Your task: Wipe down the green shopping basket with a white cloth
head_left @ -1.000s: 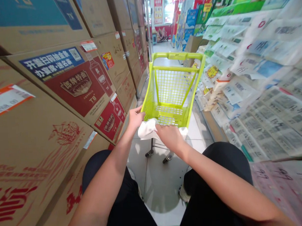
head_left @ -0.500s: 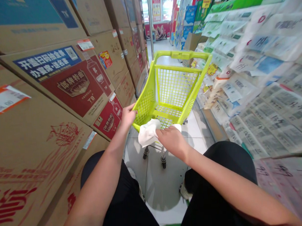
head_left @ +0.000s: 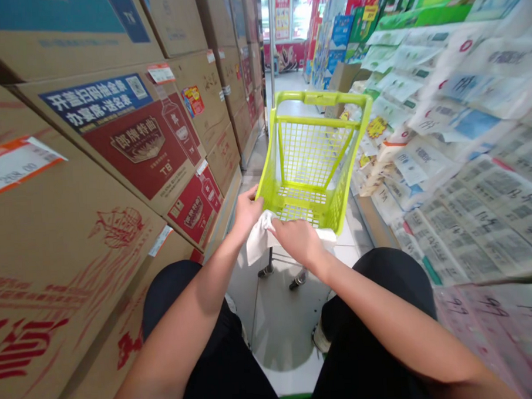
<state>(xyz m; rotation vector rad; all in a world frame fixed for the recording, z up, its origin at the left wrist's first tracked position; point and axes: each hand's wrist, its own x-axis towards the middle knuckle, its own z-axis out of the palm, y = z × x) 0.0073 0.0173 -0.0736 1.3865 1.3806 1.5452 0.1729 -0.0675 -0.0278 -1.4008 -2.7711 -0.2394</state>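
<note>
A small lime-green shopping cart (head_left: 316,127) stands in front of my knees, its basket facing me. My left hand (head_left: 247,211) is closed around the basket's near left edge. In my right hand (head_left: 298,240) is a white cloth (head_left: 258,241), bunched under the fingers and pressed against the near rim. One corner of the cloth hangs down on the left, and a white strip shows to the right of the hand. My right fingertips are partly hidden by the cloth. Beneath the basket, dark caster wheels (head_left: 297,279) rest on the floor.
Stacked cardboard cartons (head_left: 135,140) with price tags wall the left side. Packs of tissue (head_left: 458,150) are piled along the right, close to the cart. A metal pole (head_left: 271,46) rises behind the cart. Pale floor tiles (head_left: 280,334) run between my feet.
The cart has turned slightly, its near end swinging right. My left hand has moved right with its edge. The cloth is more bunched, and its left part now hangs narrower.
</note>
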